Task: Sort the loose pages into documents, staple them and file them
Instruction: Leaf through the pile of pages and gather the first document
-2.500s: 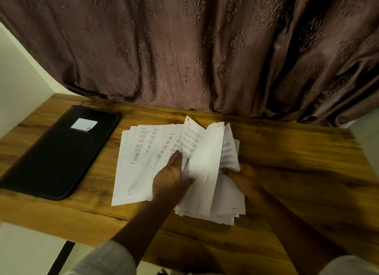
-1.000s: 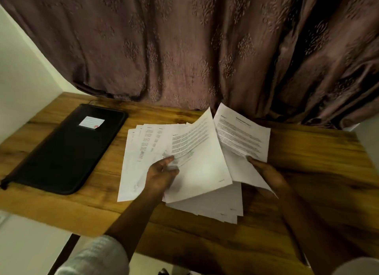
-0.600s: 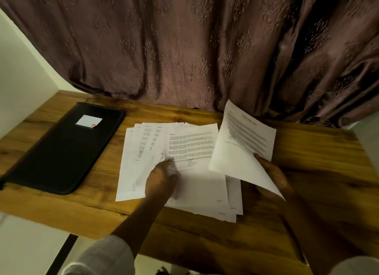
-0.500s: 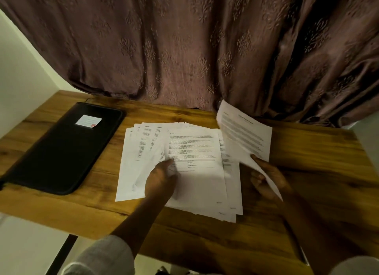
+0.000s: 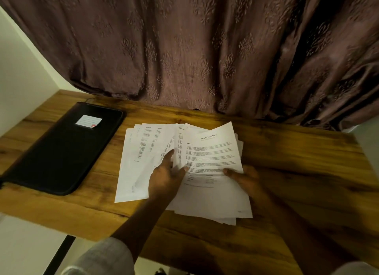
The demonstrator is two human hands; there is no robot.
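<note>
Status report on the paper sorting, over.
Left hand flat on fanned pages. Right hand pinches top sheet. Black folder lies apart, left of pages.

Only 1 view: a head-worn wide-angle camera looks forward and down, close over the wooden desk (image 5: 297,162), facing the curtain (image 5: 184,49).

On the tabletop (image 5: 297,151) the folder (image 5: 61,151) lies toward the left edge, a label (image 5: 88,120) on its far end. Right of it, apart, the loose pages (image 5: 139,172) fan across the middle, near the front edge. The top page (image 5: 211,151) covers the fan's right half, seemingly raised off it. The left hand (image 5: 164,180) rests mid-fan; the right hand (image 5: 244,178) pinches the top page's right side. The curtain (image 5: 184,49) hangs behind the far edge.
</note>
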